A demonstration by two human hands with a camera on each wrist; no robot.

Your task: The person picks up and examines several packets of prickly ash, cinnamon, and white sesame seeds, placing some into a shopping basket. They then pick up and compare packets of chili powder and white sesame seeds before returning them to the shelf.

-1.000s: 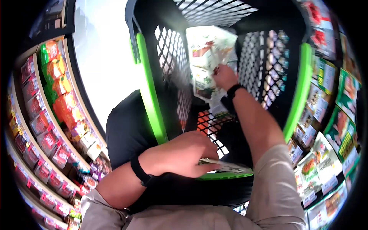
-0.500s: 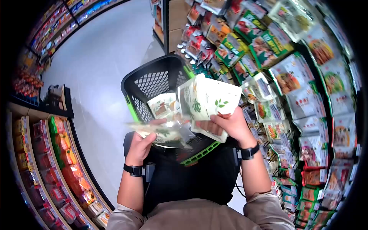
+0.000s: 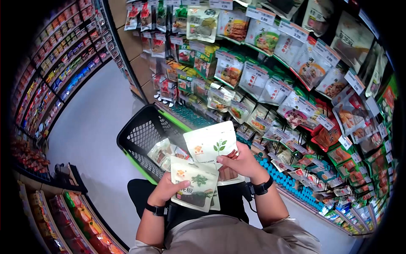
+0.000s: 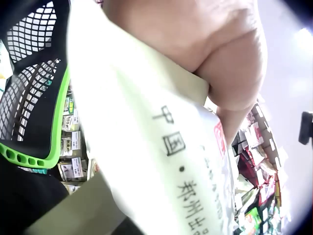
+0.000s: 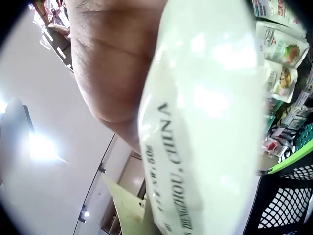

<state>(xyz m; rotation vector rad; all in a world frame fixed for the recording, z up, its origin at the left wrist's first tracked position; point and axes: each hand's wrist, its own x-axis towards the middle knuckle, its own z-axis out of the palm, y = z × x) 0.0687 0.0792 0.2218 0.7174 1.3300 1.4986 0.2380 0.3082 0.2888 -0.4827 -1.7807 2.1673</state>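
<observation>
My left hand grips a pale spice pouch printed with a green sprig and dark peppercorns, with thumb across its front. The edge of another pouch shows behind it. My right hand pinches a white cassia pouch with a green leaf print and brown bark pieces, thumb on its front. The left pouch overlaps the cassia pouch's lower corner in the head view. In the left wrist view a pouch back fills the middle; another pouch back does so in the right wrist view.
A black basket with green rims stands just beyond my hands, holding several pouches. Hanging food packets with price tags cover the rack at front and right. Lower left is a shelf of bagged goods; an aisle floor runs between.
My right hand has come up out of the basket with the cassia pouch. Both hands have drawn their pouches together before my body. The head view has swung toward the right-hand rack.
</observation>
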